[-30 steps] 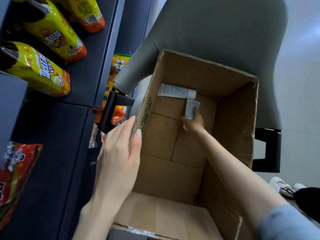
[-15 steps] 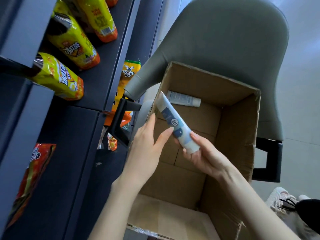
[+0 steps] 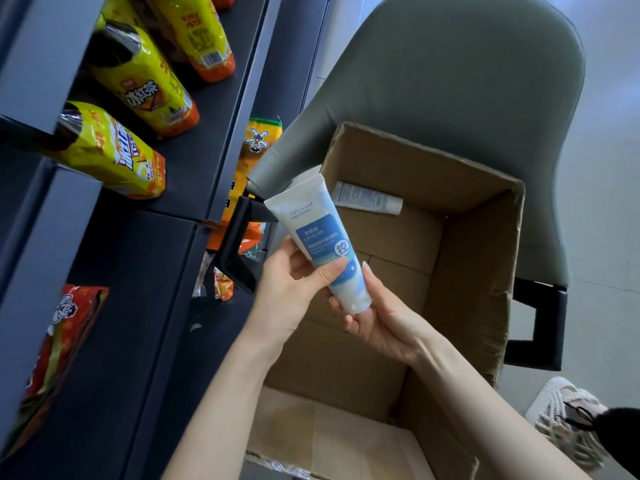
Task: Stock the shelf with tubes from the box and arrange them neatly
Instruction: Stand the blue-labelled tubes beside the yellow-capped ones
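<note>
Nearly there I reckon: left hand point(image 3: 291, 292) and right hand point(image 3: 377, 323) both grip a blue-and-white tube point(image 3: 323, 237) above the box point(image 3: 485, 237), one last tube point(image 3: 367, 199) lies inside, neither's on the shelf point(image 3: 138, 306) yet.

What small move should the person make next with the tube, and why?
Probably carry the tube left to the dark shelf: the left hand and right hand both grip it above the box, where a second tube lies.
</note>
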Motion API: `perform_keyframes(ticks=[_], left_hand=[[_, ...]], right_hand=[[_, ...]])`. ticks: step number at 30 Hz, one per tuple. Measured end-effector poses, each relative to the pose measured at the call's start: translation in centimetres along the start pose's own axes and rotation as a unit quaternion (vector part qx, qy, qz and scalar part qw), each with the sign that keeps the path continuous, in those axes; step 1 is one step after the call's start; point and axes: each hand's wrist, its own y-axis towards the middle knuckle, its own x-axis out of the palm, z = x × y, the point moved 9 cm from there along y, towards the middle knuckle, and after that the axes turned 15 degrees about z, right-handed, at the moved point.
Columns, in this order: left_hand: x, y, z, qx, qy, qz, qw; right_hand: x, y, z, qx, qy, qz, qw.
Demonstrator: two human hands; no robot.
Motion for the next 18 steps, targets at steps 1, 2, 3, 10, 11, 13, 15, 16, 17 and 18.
perform_keyframes(ticks=[1, 2, 3, 10, 11, 13, 15, 16, 17, 18], left_hand=[[0.0, 0.0, -0.1, 0.0, -0.004, 0.004, 1.0], [0.0, 0.1, -0.1, 0.002, -0.006, 0.009, 1.0], [-0.1, 0.1, 0.0, 0.006, -0.006, 0.014, 1.0], [-2.3, 1.7, 1.5, 0.025, -0.032, 0.081, 0.996], [-2.8, 1.9, 1.6, 0.022, -0.035, 0.087, 0.995], [-3.5, 2.3, 1.8, 0.016, -0.032, 0.092, 0.995], [-4.0, 2.6, 1.7, 0.009, -0.02, 0.097, 0.995], [-4.2, 2.8, 1.6, 0.005, -0.017, 0.1, 0.995], [-4.3, 2.9, 1.5, 0.001, -0.016, 0.103, 0.995], [-4.4, 2.9, 1.3, -0.003, -0.017, 0.104, 0.994]], right_hand=[[-0.1, 0.1, -0.2, -0.003, -0.013, 0.003, 1.0], [-0.2, 0.1, -0.6, -0.006, -0.028, 0.0, 1.0], [-0.2, 0.3, -0.9, -0.008, -0.046, -0.005, 0.999], [-3.6, 3.8, -7.5, -0.145, -0.235, 0.12, 0.954], [-4.6, 4.3, -9.4, -0.197, -0.315, 0.183, 0.91], [-5.9, 5.2, -13.0, -0.287, -0.486, 0.275, 0.778], [-6.3, 6.7, -15.1, -0.322, -0.629, 0.293, 0.644], [-6.4, 7.7, -15.6, -0.325, -0.697, 0.28, 0.575], [-6.4, 8.8, -15.9, -0.32, -0.759, 0.264, 0.503], [-6.7, 9.8, -16.1, -0.308, -0.806, 0.25, 0.44]])
